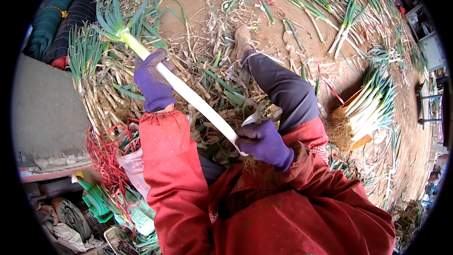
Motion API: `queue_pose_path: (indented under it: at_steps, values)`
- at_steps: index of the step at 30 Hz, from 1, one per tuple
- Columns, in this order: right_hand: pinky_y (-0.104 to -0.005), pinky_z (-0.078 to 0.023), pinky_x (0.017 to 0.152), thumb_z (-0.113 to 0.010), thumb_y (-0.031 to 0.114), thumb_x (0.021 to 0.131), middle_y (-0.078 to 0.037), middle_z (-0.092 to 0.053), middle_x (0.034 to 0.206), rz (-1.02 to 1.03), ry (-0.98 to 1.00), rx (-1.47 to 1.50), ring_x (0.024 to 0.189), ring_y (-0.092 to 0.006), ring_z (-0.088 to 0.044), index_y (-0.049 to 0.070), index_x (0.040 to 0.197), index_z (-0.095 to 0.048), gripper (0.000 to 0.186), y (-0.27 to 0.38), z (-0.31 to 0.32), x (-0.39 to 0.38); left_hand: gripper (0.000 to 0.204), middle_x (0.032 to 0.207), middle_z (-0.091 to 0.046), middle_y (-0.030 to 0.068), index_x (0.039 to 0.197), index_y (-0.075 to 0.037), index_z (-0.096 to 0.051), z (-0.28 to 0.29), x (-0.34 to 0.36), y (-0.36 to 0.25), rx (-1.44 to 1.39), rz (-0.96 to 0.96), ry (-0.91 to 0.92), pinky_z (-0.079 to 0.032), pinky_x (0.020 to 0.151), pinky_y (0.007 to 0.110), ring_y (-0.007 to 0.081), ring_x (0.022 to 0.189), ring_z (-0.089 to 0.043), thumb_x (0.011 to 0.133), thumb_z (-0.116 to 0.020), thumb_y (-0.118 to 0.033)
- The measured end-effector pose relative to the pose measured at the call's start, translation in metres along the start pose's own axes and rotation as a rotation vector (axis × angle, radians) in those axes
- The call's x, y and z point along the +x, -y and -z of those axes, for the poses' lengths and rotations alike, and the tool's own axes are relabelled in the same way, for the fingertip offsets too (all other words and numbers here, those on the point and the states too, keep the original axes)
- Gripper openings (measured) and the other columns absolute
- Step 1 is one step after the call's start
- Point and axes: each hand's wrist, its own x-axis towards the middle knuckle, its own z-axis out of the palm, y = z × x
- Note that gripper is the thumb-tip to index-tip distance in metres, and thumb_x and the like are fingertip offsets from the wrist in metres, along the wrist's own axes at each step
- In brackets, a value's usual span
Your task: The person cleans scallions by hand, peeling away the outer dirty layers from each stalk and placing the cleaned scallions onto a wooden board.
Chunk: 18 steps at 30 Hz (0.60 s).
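Observation:
A long green onion [191, 95] lies slantwise across my front, its green leaves at the far left and its roots close to my body. My left hand [155, 80], in a purple glove with dirty fingers, is closed round the stalk just below the leaves. Near the root end, my right hand [265, 145], gloved alike, is closed on the white base. A loose pale strip of skin [252, 119] stands up beside its fingers; whether it is still attached I cannot tell. Thin roots [251, 164] hang beneath that hand.
Unpeeled onions [94, 85] are piled at my left, above red ties [101, 148]. A bundle of cleaned onions [365, 108] lies at my right. More onions [358, 0] spread at the far right. Dry peelings [217, 85] litter the ground around my leg [285, 87].

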Motion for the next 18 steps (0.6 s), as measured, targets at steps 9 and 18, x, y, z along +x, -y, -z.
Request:
queue_pose_path:
  at_steps: [9,18]
  values:
    - [-0.0213,-0.041,0.044,-0.057,-0.001,0.071,-0.003,-0.061,0.064,-0.22,0.135,0.459,0.046,-0.0068,-0.055,-0.003,0.091,-0.067,0.023,0.0,0.007,0.0,0.026,0.056,-0.051,0.0074,0.094,0.001,-0.052,0.003,0.005,0.006,-0.065,0.045,0.068,-0.045,0.039,0.034,0.0211,0.043,-0.051,0.073,-0.068,-0.006]
    - [-0.0263,-0.045,0.049,-0.065,0.009,0.076,-0.01,-0.059,0.061,0.143,0.135,0.111,0.05,-0.0121,-0.058,0.004,0.105,-0.067,0.03,0.0,0.017,0.002,0.026,0.057,-0.051,0.0066,0.095,0.001,-0.051,0.009,0.008,0.008,-0.102,0.055,0.068,-0.045,0.042,0.033,0.0188,0.044,-0.05,0.075,-0.066,-0.004]
